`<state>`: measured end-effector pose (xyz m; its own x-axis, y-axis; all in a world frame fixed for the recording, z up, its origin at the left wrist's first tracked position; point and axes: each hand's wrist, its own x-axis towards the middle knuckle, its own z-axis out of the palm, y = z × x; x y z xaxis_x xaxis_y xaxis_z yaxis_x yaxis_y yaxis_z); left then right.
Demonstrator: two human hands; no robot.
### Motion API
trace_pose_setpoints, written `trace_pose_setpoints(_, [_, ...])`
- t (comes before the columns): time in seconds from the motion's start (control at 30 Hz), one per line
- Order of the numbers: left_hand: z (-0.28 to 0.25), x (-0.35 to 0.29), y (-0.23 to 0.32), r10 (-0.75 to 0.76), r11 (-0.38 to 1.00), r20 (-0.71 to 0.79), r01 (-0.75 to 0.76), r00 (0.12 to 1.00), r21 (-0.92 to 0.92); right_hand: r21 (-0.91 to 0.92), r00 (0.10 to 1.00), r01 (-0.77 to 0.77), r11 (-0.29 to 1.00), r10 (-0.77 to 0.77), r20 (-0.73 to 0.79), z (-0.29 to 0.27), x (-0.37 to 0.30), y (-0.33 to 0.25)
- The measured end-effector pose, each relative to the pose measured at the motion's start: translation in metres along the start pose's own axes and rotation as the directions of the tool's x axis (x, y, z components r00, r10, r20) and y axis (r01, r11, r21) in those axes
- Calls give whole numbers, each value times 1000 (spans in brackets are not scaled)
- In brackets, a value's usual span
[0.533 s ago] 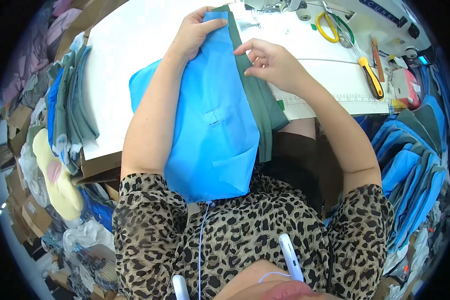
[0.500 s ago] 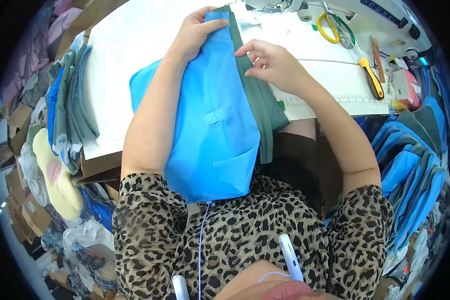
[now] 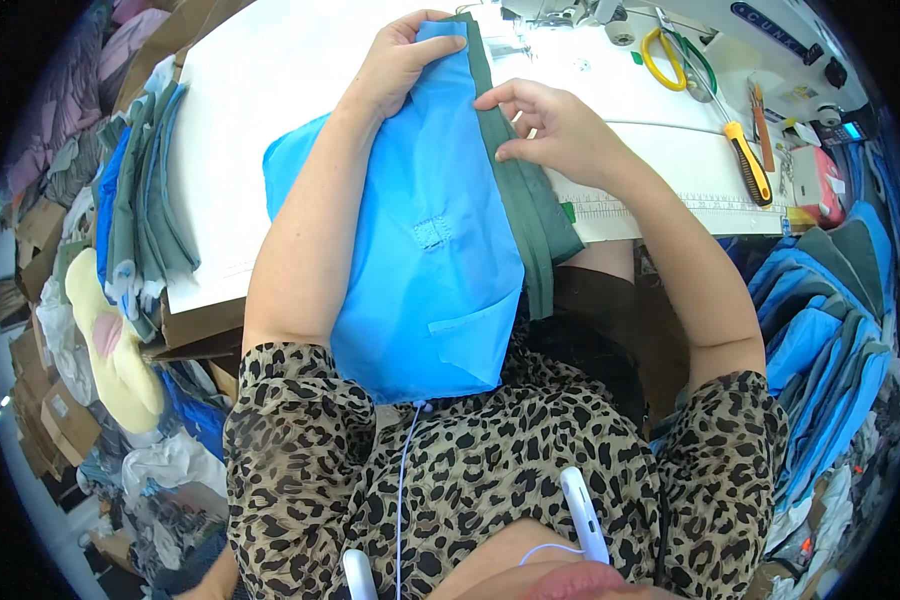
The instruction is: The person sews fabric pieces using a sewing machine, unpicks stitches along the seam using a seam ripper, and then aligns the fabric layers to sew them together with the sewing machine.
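A blue fabric panel [image 3: 400,290] with a stitched square patch lies over the table's edge and hangs toward my body. Along its right edge runs a dark green fabric strip [image 3: 515,190]. My left hand [image 3: 400,65] is closed on the panel's far end, thumb on top of the blue cloth and fingers mostly hidden. At the seam between blue and green, my right hand [image 3: 550,130] touches the edge with its index fingertip. Its other fingers are loosely curled, the thumb apart, with nothing held between them.
Part of a sewing machine [image 3: 770,40] stands at the far right of the white table [image 3: 240,110]. Scissors [image 3: 660,60], a screwdriver [image 3: 745,160] and a ruler [image 3: 670,205] lie on the right. Folded cloth pieces [image 3: 145,200] hang at left; a blue-green stack [image 3: 820,320] lies right.
The view has shifted slightly. Both hands keep nearly the same places on the cloth. A patch of bare skin now shows at the lower left edge.
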<state>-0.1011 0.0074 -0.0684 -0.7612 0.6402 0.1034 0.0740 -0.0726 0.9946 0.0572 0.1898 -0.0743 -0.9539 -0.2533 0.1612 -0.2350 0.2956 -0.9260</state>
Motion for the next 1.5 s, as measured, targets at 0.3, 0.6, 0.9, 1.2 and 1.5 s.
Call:
trace_pose_setpoints(0.3, [1, -1, 1, 9, 999, 7, -10, 1000, 44, -110, 1000, 30, 993, -31, -4, 2, 0, -3])
trace_pose_setpoints(0.6, [11, -4, 8, -11, 999, -36, 12, 999, 39, -689, 799, 387, 612, -596, -80, -21, 25, 26])
trace_pose_setpoints(0.9, [27, -5, 0, -2, 967, -78, 22, 997, 255, -843, 581, 509, 173, -792, 188, -23, 33, 26])
trace_pose_setpoints(1.2, [60, -16, 3, 2, 609, -100, 78, 995, 789, -677, 792, 500, 541, -602, 104, -30, 10, 43])
trace_pose_setpoints(1.5, [23, -15, 45, -211, 521, 50, 69, 976, 851, -665, 829, 473, 578, -547, 114, -22, 9, 38])
